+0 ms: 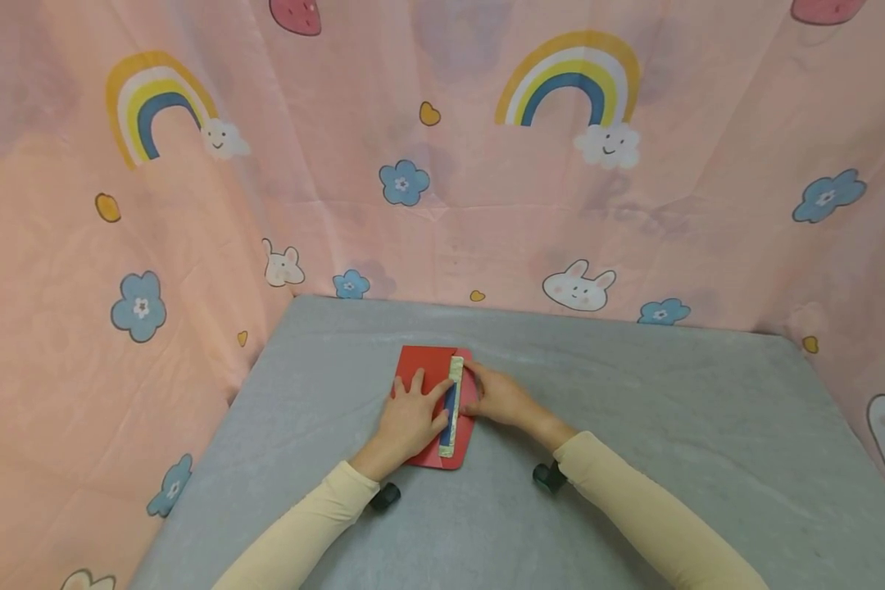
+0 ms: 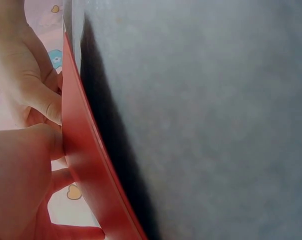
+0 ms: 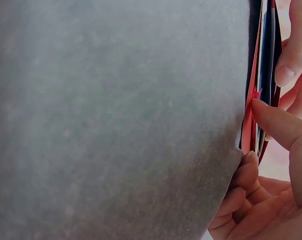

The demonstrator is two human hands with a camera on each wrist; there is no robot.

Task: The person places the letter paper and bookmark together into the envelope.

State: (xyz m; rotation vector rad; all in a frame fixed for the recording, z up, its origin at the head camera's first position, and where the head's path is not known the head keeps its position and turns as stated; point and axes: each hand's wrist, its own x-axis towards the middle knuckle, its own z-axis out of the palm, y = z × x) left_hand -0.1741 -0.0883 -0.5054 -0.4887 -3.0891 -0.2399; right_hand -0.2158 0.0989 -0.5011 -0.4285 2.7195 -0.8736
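Observation:
A red paper envelope (image 1: pixel 429 359) lies on the grey table in front of me. A flat piece with a blue middle and a pale gold patterned border (image 1: pixel 455 369) shows along its right side, beside a lighter pink-red flap (image 1: pixel 469 385). My left hand (image 1: pixel 406 422) rests on the envelope with spread fingers, its fingertips at the blue part. At the right edge, my right hand (image 1: pixel 503 399) pinches the flap. The right wrist view shows the right thumb (image 3: pixel 278 120) against the flap's inner side, with curled fingers below. Layers stand slightly apart at the envelope's opening (image 3: pixel 261 120).
The grey cloth-covered table (image 1: pixel 671 426) extends around the envelope on all sides. A pink curtain (image 1: pixel 472 238) printed with rainbows, flowers and rabbits hangs behind and at both sides. Small dark wrist cameras (image 1: pixel 385 496) sit under the sleeves.

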